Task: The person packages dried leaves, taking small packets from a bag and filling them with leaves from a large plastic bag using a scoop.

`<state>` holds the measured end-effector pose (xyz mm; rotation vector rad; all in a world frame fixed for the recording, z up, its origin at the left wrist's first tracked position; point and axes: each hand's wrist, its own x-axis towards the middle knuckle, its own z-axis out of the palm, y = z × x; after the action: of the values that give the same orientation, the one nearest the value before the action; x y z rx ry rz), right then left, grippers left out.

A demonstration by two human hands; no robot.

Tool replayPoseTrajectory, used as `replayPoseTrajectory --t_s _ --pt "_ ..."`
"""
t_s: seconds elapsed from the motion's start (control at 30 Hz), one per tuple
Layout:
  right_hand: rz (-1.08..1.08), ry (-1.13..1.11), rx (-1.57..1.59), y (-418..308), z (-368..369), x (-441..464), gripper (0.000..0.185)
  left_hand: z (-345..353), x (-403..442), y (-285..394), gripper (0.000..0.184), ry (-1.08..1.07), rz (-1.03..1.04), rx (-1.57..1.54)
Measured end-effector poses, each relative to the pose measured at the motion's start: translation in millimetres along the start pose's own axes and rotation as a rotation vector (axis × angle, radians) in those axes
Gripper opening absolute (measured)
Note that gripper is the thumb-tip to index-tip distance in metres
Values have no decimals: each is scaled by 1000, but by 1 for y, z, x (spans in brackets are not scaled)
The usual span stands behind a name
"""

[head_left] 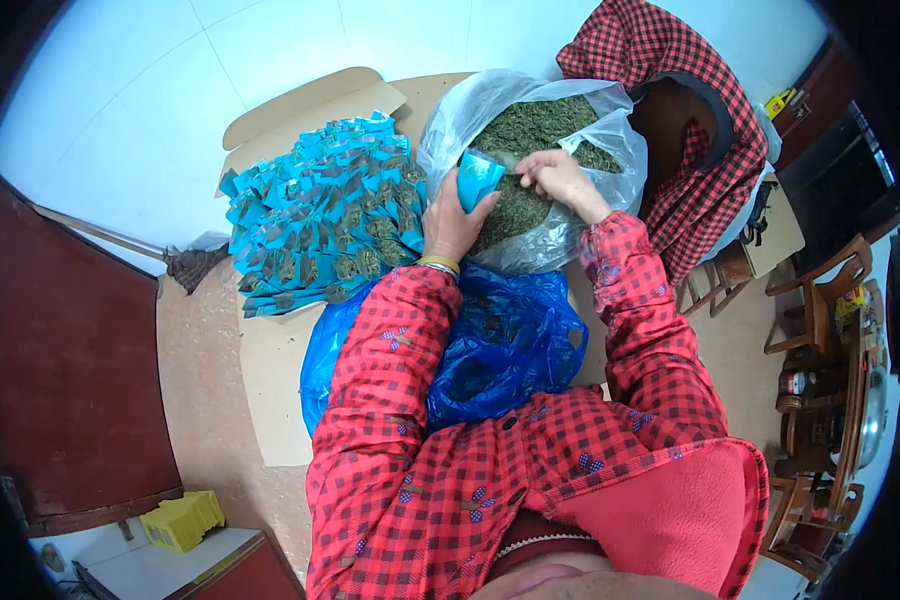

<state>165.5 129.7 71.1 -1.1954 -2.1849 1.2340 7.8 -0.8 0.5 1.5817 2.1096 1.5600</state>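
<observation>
My left hand (pixel 454 220) is wrapped round a small teal packet (pixel 480 180), held upright at the near left edge of a clear plastic bag (pixel 610 120). Loose dried green leaves (pixel 535 125) fill that bag. Just right of the packet, my right hand (pixel 562 180) is closed, thumb and fingers pinched on a small utensil whose end reaches the packet's opening; its shape is hard to make out. Left of my hands stand many teal packets (pixel 320 215) in close rows, several showing dried leaves at their open tops.
A blue plastic bag (pixel 505 345) lies below my hands, near my body. Cardboard (pixel 300 105) lies behind the packets. A red checked cloth (pixel 705 215) is at the right. Wooden chairs (pixel 820 290) stand far right, and a yellow box (pixel 182 520) sits lower left.
</observation>
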Motion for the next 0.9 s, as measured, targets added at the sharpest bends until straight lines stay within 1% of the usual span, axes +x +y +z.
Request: replayPoseTrajectory --t_s 0.03,0.1,0.13,0.17,0.23,0.27,0.3,0.37,0.4,0.43,0.5,0.53,0.57,0.63,0.7,0.73,0.77,0.83,0.87,0.9 --pt "-1 0 -1 -2 -2 2 30 -1 0 1 71 -2 0 5" --pt "-229 191 -131 -8 -7 1 31 -1 0 2 70 0 4 9" --pt "-299 204 -236 -22 -8 -9 29 -1 -1 2 69 1 9 14" --pt "-297 204 -236 -30 -4 -17 29 -1 -1 2 69 0 8 13" --pt "-548 376 -642 -43 8 -33 24 -1 0 2 69 3 21 34" --pt "-640 410 -719 -48 13 -40 26 -1 0 3 69 3 22 34" --pt "-641 410 -718 -48 15 -43 26 -3 0 4 69 -2 24 21" --pt "-769 490 -742 -50 18 -45 32 -4 -1 3 69 -5 22 10" --pt "-760 530 -782 -54 15 -47 36 -3 0 2 70 -8 12 1" --pt "-761 528 -783 -53 14 -47 36 -1 0 1 70 -11 2 -8" --pt "-603 500 -885 -50 6 -43 32 -1 0 0 71 -17 -6 -10" --pt "-627 486 -954 -37 5 -33 25 -1 0 1 72 -24 -13 -9" --pt "-625 488 -956 -22 9 -29 25 -1 0 2 72 -25 -11 -11" --pt "-503 245 -1148 -6 19 -22 18 -1 0 1 72 -28 -25 1" --pt "-455 -29 -1186 5 41 -27 12 -1 0 0 73 -18 -12 -11" --pt "-386 -90 -1162 4 55 -31 13 -1 0 0 73 -11 3 -24" --pt "-356 -89 -1111 2 59 -34 14 0 1 0 73 -9 2 -21" --pt "-247 -110 -992 1 53 -25 17 -1 0 1 72 -4 -1 -1" --pt "-239 -110 -986 3 50 -22 17 -2 -1 1 72 -13 0 0" --pt "-211 -109 -895 6 44 -19 19 -6 -1 7 72 -46 -43 8"
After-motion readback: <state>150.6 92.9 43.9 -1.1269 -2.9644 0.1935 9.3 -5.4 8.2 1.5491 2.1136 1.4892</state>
